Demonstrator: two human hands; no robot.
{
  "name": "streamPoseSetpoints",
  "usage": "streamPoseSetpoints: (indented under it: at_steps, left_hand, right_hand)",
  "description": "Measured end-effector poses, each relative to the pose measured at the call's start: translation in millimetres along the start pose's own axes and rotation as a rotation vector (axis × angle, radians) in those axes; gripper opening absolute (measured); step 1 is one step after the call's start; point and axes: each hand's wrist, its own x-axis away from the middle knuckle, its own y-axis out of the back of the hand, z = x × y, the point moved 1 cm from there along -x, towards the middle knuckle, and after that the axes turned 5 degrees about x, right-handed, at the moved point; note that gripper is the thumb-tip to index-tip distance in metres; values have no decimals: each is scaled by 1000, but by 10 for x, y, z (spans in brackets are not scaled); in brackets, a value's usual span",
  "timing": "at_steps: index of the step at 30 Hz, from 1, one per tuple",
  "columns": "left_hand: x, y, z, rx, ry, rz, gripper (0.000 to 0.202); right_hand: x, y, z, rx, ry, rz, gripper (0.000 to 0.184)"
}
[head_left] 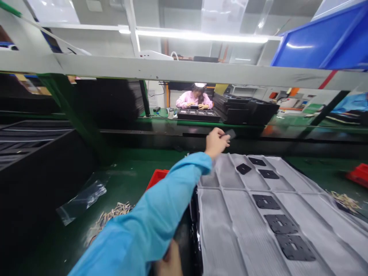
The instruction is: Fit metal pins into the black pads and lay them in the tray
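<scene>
Left hand [215,143] at centre, fingers pinched on a dark plate [230,134]; black plates [281,224] on a grey ribbed sheet [227,230], bare stretches remaining; right hand [169,262] at bottom edge, fingers unclear.

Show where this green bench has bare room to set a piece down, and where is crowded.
Bare green bench runs between the black rail and the red bin. Another patch lies between the grey ridged sheet and the right red bin. Crowded: the sheet with its black square pieces, and the pale scraps and plastic bag left of it.
</scene>
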Motion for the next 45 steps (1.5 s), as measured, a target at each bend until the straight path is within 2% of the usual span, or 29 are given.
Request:
streamPoseSetpoints:
  at_steps: [2, 3, 5, 6, 7, 8, 9, 11, 12, 14, 16, 18, 22, 24, 32, 36, 41, 45]
  left_hand:
    - [164, 698, 147, 45, 65, -108, 25]
    - [350, 1069, 254, 47, 101, -161, 20]
    - [938, 1714, 479, 38, 180, -230, 7]
    - [1308, 1937, 574, 35, 224, -238, 3]
    - [1695, 2078, 648, 35, 270, -246, 2]
    - [2068, 2137, 700, 40, 318, -245, 7]
    - [2401, 2128, 734, 57, 370, -241, 13]
    - [2889, 1984, 758, 156, 463, -223, 23]
    - [3038, 1891, 757, 222, 500, -210, 25]
    - [3182, 1740, 747, 357, 537, -183, 24]
    - [3205, 1669, 741, 438, 536, -165, 23]
    - [3192, 1661, 745, 488, 519, -160, 21]
    - [3192, 1695, 773, 517, 512, -134, 19]
    - [3206, 1707, 787, 506, 516, -113, 18]
    - [3233, 1779, 817, 415, 502, -94, 16]
    - [3251, 1825, 804, 412, 507, -64, 20]
    - [3269, 1866, 781, 352, 501, -23, 21]
    - [3268, 1883, 778, 306, 468, -21, 23]
  right_hand:
    - [-21, -7, -24, 12, -34, 2, 50]
    - [-9, -3, -11, 19, -46, 1, 50]
    - [40, 13, 84, 26, -33, -3, 46]
    - [65, 23, 167, 33, -2, -17, 42]
    - [85, 28, 271, 35, 52, -33, 39]
    - [98, 32, 395, 88, 188, -132, 34]
    - [100, 23, 519, 153, 284, -209, 27]
    - [70, -46, 724, 232, 320, -201, 19]
    - [44, -93, 791, 236, 279, -169, 19]
    - [-8, -178, 848, 246, 179, -124, 21]
    - [-51, -212, 820, 244, 112, -100, 23]
    - [-91, -181, 758, 236, 114, -52, 21]
    - [-178, -31, 689, 284, 261, 102, 8]
    - [-208, 18, 689, 324, 315, 133, 8]
    - [-200, -60, 723, 460, 393, 111, 13]
    - [-235, -67, 762, 514, 453, 171, 16]
    - [-246, -82, 818, 534, 433, 202, 15]
    - [-159, -184, 803, 501, 361, 65, 12]
